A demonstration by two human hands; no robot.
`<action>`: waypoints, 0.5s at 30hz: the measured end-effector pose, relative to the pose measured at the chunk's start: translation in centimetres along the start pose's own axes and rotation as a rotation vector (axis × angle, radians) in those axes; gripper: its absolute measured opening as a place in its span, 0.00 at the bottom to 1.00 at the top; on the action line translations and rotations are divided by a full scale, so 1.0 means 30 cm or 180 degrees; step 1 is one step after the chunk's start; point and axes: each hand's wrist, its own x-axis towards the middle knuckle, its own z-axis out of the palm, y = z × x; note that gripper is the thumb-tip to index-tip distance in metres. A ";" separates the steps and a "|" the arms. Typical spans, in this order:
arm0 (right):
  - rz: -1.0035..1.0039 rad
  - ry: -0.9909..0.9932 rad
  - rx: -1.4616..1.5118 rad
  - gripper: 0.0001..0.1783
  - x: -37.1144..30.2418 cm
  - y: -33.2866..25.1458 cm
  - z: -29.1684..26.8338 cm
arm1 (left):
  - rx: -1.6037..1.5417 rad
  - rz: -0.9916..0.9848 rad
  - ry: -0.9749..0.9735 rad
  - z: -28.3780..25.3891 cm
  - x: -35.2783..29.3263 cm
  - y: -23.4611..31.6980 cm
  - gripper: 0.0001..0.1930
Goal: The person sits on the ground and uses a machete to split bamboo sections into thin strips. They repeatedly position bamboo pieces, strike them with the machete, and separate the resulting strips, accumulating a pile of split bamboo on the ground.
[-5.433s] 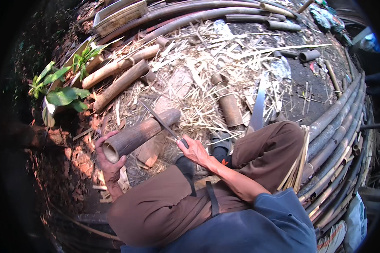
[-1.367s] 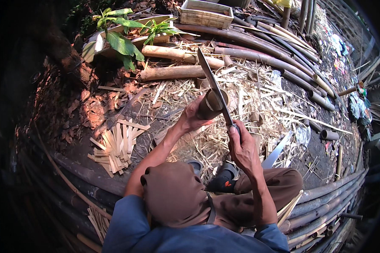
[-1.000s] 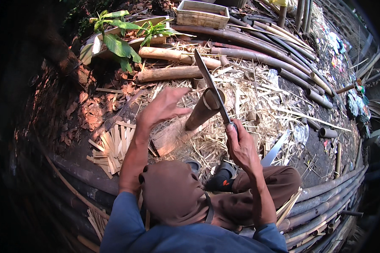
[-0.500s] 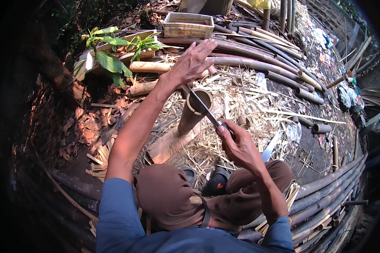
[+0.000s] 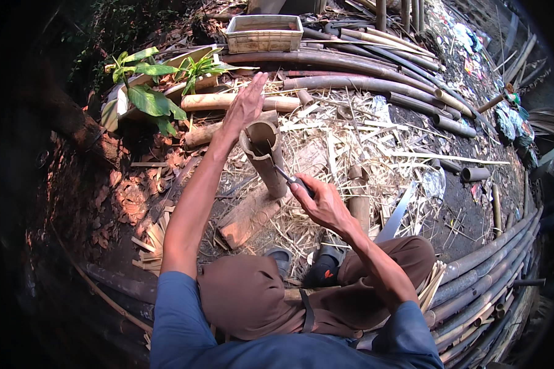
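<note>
A thick bamboo tube (image 5: pixel 269 171) stands on end on a wooden block (image 5: pixel 246 222), tilted slightly left, its hollow top facing up and its rim notched. My left hand (image 5: pixel 245 111) is open at the tube's far left rim, fingers stretched out; whether the palm touches the tube I cannot tell. My right hand (image 5: pixel 323 203) is closed round the dark handle of a knife (image 5: pixel 298 182). The knife's blade meets the tube's right wall just below the rim, and part of it is hidden there.
Bamboo shavings (image 5: pixel 375 141) litter the ground. A saw blade (image 5: pixel 398 215) lies near my right knee, beside a short bamboo piece (image 5: pixel 359 203). Long bamboo poles (image 5: pixel 351 83) lie beyond, with a plastic crate (image 5: pixel 264 42) and leafy plant (image 5: pixel 151 98). More poles (image 5: pixel 474 270) curve round my right.
The knife has gone from lying across the tube's top to its right wall. My left hand has moved left, away from the blade's far end. The tube's top has shifted left.
</note>
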 end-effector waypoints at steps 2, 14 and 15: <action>0.0228 0.0052 0.0037 0.19 -0.014 -0.125 -0.092 | -0.0192 -0.0027 0.0157 -0.088 0.150 0.067 0.22; 0.0295 0.0213 0.0040 0.22 -0.015 0.113 0.072 | -0.0797 -0.0759 -0.0958 0.044 -0.077 0.077 0.24; 0.0163 0.0162 0.0182 0.21 -0.016 0.053 0.072 | -0.0394 -0.0388 -0.0368 0.022 -0.062 0.049 0.22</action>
